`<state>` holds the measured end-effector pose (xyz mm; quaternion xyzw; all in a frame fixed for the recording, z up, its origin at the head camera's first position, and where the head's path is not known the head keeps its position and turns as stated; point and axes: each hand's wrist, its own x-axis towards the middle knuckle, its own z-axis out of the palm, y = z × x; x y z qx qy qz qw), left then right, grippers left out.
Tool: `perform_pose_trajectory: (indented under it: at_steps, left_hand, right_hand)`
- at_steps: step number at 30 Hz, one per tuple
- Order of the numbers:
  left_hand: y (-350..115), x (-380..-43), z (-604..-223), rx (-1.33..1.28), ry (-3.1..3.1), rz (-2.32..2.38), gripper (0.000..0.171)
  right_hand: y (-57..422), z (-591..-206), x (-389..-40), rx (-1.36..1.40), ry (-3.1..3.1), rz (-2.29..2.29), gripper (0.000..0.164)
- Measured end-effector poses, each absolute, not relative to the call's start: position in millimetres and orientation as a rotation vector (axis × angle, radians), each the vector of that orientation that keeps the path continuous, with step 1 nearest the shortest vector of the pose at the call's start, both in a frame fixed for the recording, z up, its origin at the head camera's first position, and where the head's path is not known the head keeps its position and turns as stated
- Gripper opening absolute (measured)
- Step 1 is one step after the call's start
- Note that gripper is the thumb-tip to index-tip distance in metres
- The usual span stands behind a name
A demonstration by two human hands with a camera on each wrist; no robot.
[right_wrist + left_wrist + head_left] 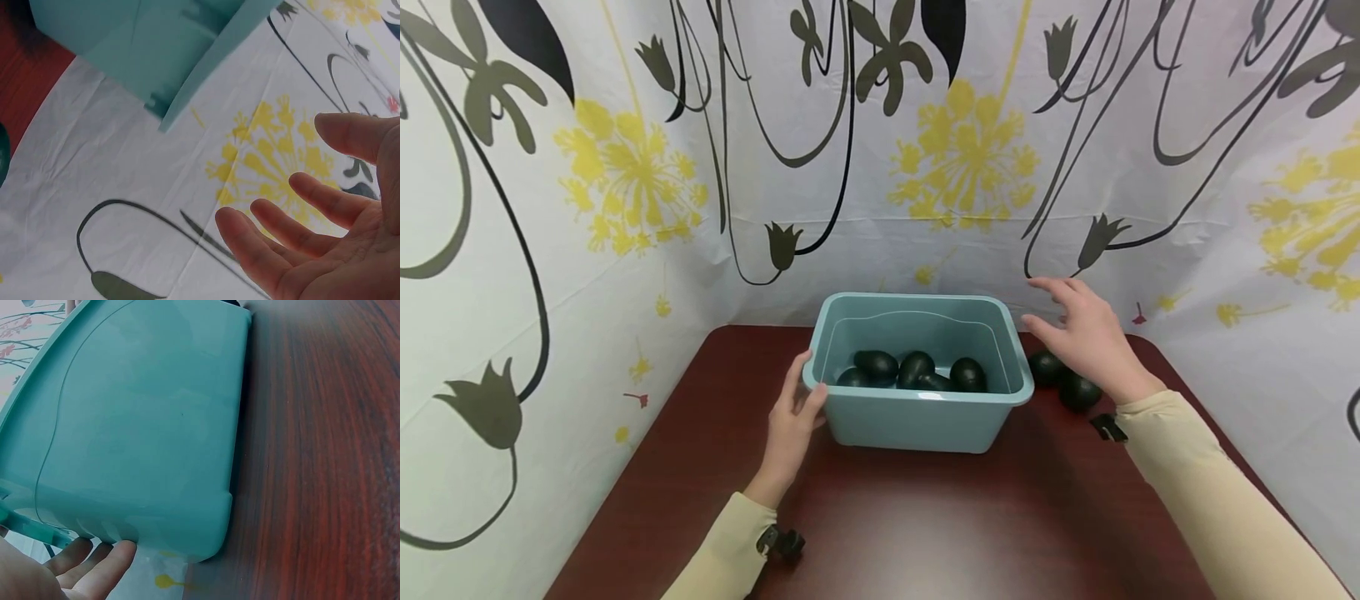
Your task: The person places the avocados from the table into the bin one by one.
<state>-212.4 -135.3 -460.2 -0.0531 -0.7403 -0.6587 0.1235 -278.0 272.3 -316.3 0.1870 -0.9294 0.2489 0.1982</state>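
A light blue plastic bin (895, 423) stands upright on the table with several dark green avocados (967, 375) inside. My left hand (790, 425) holds its front left corner, the thumb by the front rim and the fingers along the left side. In the left wrist view those fingers (112, 565) bend against the bin's wall (144, 425) just under the rim. To the right of the bin my right hand (1086, 337) hovers with fingers spread and nothing in them. Below it lie loose avocados (1079, 392), partly hidden by the hand. The right wrist view shows the same hand (312, 244) empty.
The dark red-brown wooden table (910, 525) carries the bin near its far edge. A white cloth (880, 192) with yellow and grey flowers hangs behind the table and along both sides. Bare tabletop stretches in front of the bin.
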Motion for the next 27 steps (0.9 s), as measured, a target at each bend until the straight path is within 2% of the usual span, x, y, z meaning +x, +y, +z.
perform_pose_trajectory:
  at_steps: [3,10,27]
  left_hand:
    - [-137,-218,-469,-0.153,-2.153,-1.899,0.06]
    - [-132,-200,-438,-0.184,-2.163,-1.926,0.062]
    - [-132,-200,-439,-0.181,-2.167,-1.929,0.063]
  right_hand:
    - [280,-315,-277,0.495,-2.603,0.702,0.056]
    - [294,-318,-276,0.446,-2.617,0.727,0.058]
    - [319,-345,-276,0.358,-2.669,0.695,0.059]
